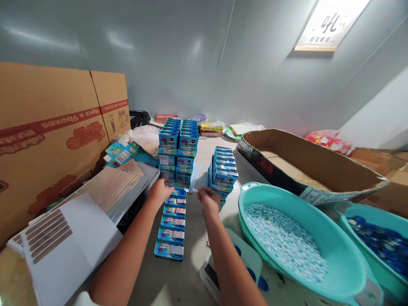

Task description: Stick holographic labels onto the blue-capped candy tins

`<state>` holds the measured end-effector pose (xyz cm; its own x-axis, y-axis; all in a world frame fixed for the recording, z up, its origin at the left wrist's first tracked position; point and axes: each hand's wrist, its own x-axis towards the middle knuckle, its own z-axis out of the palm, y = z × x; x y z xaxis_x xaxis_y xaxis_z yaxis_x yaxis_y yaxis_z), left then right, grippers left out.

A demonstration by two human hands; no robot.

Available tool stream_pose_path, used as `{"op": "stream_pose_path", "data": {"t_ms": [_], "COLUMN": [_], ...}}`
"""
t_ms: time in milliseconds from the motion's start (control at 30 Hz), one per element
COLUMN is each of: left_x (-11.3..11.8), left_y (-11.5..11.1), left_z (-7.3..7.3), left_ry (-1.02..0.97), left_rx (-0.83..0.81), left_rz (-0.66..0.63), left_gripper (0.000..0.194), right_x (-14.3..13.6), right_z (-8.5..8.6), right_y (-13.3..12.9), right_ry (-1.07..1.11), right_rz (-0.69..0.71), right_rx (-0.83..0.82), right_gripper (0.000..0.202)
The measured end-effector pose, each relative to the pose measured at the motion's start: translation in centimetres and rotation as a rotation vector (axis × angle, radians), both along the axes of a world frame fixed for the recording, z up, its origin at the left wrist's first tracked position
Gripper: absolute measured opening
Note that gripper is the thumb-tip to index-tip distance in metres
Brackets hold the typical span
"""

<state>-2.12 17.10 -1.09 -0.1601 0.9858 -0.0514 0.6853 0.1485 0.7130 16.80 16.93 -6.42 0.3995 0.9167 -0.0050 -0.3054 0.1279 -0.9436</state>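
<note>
Small blue candy boxes (172,233) lie in a row running away from me, most with a pale translucent sticker across them. At its far end, my left hand (158,192) has bent fingers beside the farthest box (179,193); whatever they grip is hidden. A thin whitish sticker (190,190) is pinched by my right hand (208,200), level with that box. Behind it lies a translucent sticker sheet (196,173). Tall stacks of the same boxes (187,142) stand beyond my left hand. Another stack (225,168) rises just past my right hand.
Left are clear and white sticker sheets (76,238) and a large cardboard carton (47,127). To the right, a turquoise basin (346,263) holds pale blue candies; another basin (350,208) holds dark blue pieces. Behind them is an open cardboard tray (318,165).
</note>
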Motion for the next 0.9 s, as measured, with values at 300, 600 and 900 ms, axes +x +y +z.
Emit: {"op": "stream_pose_path", "data": {"t_ms": [300, 600, 900], "left_x": [2.1, 1.2, 1.6], "left_y": [-0.3, -0.8, 0.1], "left_z": [1.0, 0.4, 0.7], "left_ry": [-0.243, -0.407, -0.304], "left_rx": [0.148, 0.096, 0.065], "left_rz": [-0.146, -0.222, -0.099], "left_gripper": [0.023, 0.034, 0.018], "right_x": [-2.7, -3.2, -2.3], "right_z": [5.0, 4.6, 3.0], "right_y": [-2.3, -2.1, -0.9], "right_ry": [-0.008, -0.025, -0.046], "right_rz": [0.136, 0.096, 0.018], "right_rx": [0.075, 0.086, 0.029], "right_gripper": [0.032, 0.031, 0.027]}}
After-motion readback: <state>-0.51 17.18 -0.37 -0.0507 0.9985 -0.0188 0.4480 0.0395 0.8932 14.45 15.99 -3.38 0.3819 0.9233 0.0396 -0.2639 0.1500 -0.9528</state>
